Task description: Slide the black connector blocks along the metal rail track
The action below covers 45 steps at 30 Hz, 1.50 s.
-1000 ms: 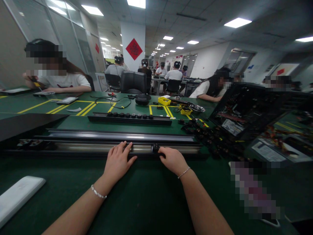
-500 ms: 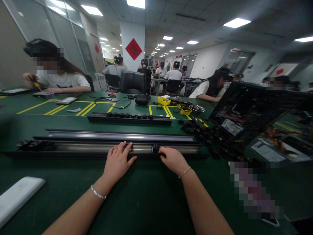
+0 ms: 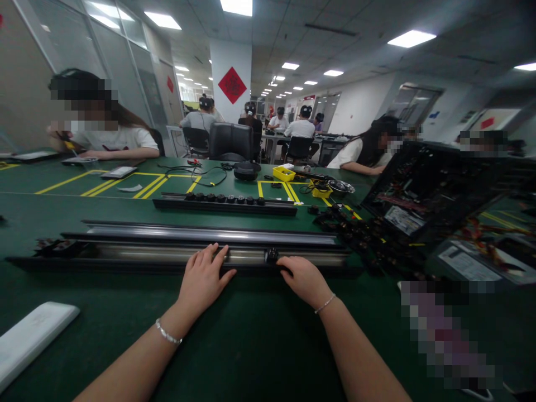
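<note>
A long black rail [image 3: 138, 252] with a shiny metal channel lies across the green table in front of me. My left hand [image 3: 204, 279] rests on its near edge, fingers spread and stretched over the channel. In the channel sits a small black roller-like part [image 3: 271, 255]. My right hand [image 3: 305, 281] is just right of that part, at the rail's near edge. Its index finger and thumb are apart, and nothing shows between them. Several black pieces [image 3: 56, 247] sit at the rail's left end. Right behind lies a second rail [image 3: 209, 231] with a bright channel.
Farther back, a shorter black rail [image 3: 226, 207] carries several black knobs. Tangled black parts [image 3: 355, 231] and an open computer case [image 3: 427, 184] stand at right. A white object [image 3: 37, 338] lies front left, a pixelated one [image 3: 448, 335] front right. People sit across the table.
My right hand has drawn slightly right, off the small black part, and its finger and thumb have parted. The left hand stays put. The view has shifted a little.
</note>
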### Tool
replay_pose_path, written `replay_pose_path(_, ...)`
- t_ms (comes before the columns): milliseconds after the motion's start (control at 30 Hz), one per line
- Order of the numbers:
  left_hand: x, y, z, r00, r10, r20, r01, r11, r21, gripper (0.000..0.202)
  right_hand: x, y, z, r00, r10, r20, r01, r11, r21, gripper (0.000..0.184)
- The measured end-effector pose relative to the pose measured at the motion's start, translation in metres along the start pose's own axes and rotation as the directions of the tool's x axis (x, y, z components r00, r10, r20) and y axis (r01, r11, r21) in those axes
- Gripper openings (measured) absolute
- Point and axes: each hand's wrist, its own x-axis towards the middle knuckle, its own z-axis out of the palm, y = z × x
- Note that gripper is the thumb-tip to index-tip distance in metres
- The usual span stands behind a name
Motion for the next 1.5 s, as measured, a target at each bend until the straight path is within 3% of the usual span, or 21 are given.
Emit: replay_pose_path(1500, 0.0, -0.001, 0.0, 1.0, 0.0, 0.002, 0.0, 1.0, 0.014, 0.057, -0.007, 0.013, -0.006, 1.0, 0.031, -0.002, -0.031, 0.999, 0.025, 0.025)
